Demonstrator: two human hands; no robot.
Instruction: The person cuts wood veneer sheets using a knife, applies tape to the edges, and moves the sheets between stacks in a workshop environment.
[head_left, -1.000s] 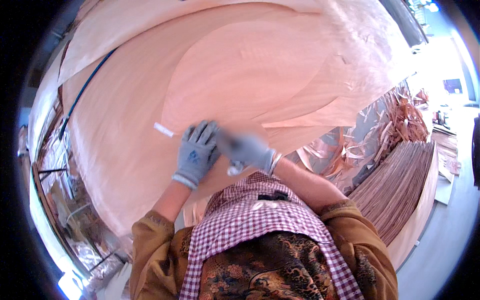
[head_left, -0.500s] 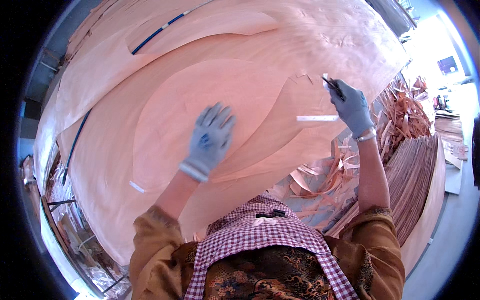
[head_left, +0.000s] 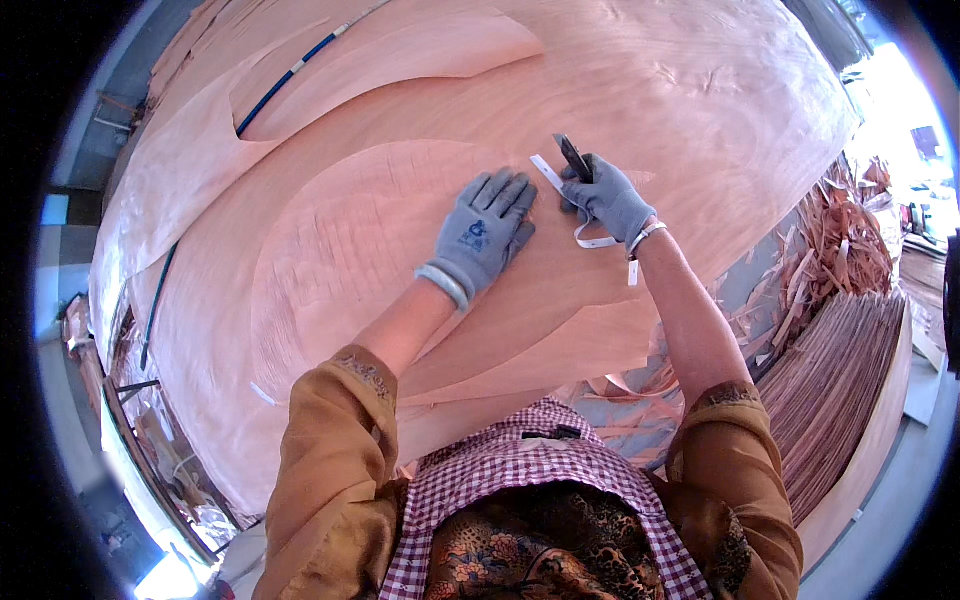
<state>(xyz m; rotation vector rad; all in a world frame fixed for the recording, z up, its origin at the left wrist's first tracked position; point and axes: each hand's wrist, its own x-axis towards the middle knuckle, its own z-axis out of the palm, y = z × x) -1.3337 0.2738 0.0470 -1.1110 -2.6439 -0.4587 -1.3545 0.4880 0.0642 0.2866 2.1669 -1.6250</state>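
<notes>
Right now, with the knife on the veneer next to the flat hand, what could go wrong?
1. The right hand holds a dark knife close to the left hand, pressed flat on the veneer sheet; a slip could reach its fingers.
2. The thin sheet might split along its grain.
3. White tape by the blade could snag or get cut.

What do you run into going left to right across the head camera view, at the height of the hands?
Blue hose → bare veneer sheet → gloved left hand pressed flat on it → white tape strip → gloved right hand gripping a dark tool → heap of veneer scraps.
</notes>
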